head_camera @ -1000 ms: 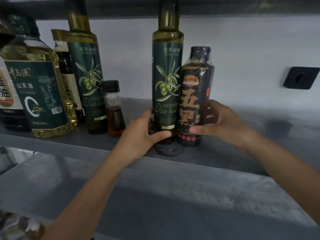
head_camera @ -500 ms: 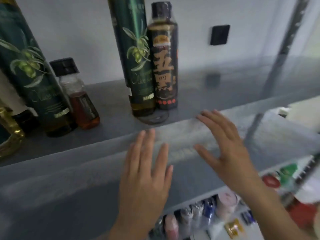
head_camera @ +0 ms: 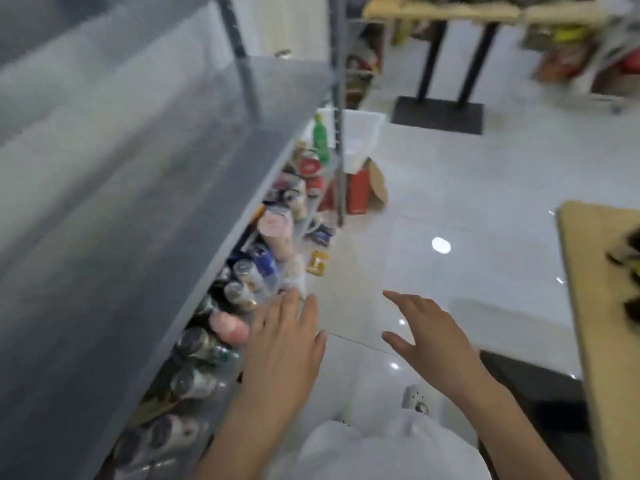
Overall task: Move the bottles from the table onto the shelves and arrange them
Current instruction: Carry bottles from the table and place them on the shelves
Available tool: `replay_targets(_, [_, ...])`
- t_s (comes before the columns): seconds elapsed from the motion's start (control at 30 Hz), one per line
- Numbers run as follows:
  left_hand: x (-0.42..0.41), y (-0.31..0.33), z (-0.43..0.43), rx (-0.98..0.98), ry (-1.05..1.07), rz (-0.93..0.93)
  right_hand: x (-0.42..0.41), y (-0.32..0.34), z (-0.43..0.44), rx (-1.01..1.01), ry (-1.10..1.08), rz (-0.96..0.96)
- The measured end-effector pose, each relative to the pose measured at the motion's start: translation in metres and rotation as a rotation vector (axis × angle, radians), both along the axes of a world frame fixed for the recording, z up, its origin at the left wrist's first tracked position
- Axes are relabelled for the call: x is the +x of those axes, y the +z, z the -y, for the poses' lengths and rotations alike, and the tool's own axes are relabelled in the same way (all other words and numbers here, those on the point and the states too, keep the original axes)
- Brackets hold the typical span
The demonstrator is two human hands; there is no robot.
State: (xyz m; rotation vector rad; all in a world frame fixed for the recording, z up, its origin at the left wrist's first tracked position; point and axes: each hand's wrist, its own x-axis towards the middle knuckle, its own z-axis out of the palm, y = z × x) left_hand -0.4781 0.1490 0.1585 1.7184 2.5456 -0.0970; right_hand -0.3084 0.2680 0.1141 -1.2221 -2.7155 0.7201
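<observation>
Left hand (head_camera: 284, 344) and right hand (head_camera: 429, 334) both spread, empty; table (head_camera: 588, 306) to their right, so grip those blurred bottles (head_camera: 625, 252) low.

grey metal shelf board (head_camera: 138, 209) lay left | crowded row of bottles and jars (head_camera: 242, 292) stood beneath it on a lower level | pale wooden tabletop (head_camera: 595, 306) ran along right | white plastic bin (head_camera: 362, 133) sat far, past shelf end | red carton (head_camera: 358, 194) just nearer | black-legged wooden table (head_camera: 440, 15) far right
</observation>
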Motion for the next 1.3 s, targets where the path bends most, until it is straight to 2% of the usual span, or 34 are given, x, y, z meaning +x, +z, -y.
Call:
replay_targets(0.17, [0.039,-0.006,-0.033,0.013,-0.254,-0.033,0.091,-0.010,0.019,-0.015,-0.275,0.047])
replay_targets(0.3, [0.093,-0.008,-0.054,0.027,-0.416,0.000,0.155,-0.009,0.034,-0.030,-0.451,-0.001])
replay_targets(0.57, [0.247,-0.028,-0.067,-0.023,-0.698,0.081,0.302,-0.007,0.083,-0.020,-0.729,-0.008])
replay_targets(0.77, [0.364,-0.046,-0.052,-0.090,-0.947,0.124,0.409,-0.020,0.139,-0.103,-0.985,-0.035])
replay_targets(1.1, [0.503,-0.060,-0.042,-0.158,-1.362,0.113,0.487,-0.043,0.246,-0.246,-1.489,-0.220])
replay_targets(1.2, [0.531,-0.060,-0.054,-0.156,-1.419,0.124,0.494,-0.045,0.269,-0.274,-1.645,-0.301])
replay_targets(1.3, [0.557,-0.057,-0.073,-0.144,-1.421,0.155,0.498,-0.049,0.283,-0.273,-1.810,-0.296])
